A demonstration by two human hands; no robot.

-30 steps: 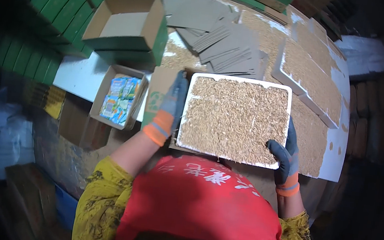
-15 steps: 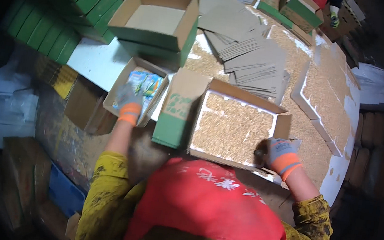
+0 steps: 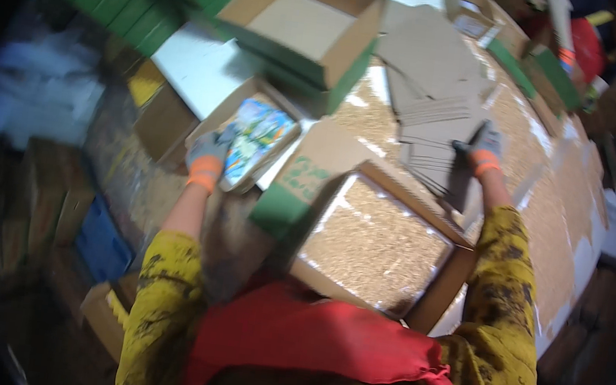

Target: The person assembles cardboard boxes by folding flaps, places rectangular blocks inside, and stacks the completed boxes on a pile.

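My left hand, in a grey glove with an orange cuff, rests at the left side of a small cardboard box. Its fingertips reach the blue, white and green packets inside; blur hides how the fingers are bent. My right hand, gloved alike, reaches over the right edge of a fanned stack of grey cardboard sheets, thumb and fingers apart. Directly before me sits an open cardboard box with a level layer of tan grain-like material. A green and brown carton piece stands against its left side.
An open green box stands on another at the back left. More green boxes are stacked behind. Loose tan material covers the table's right side. At the far right another person's gloved hand shows near green boxes.
My right hand has moved from the filled box's right corner up to the cardboard sheets. My left hand has drawn back toward the small box's left wall. The view has shifted and turned.
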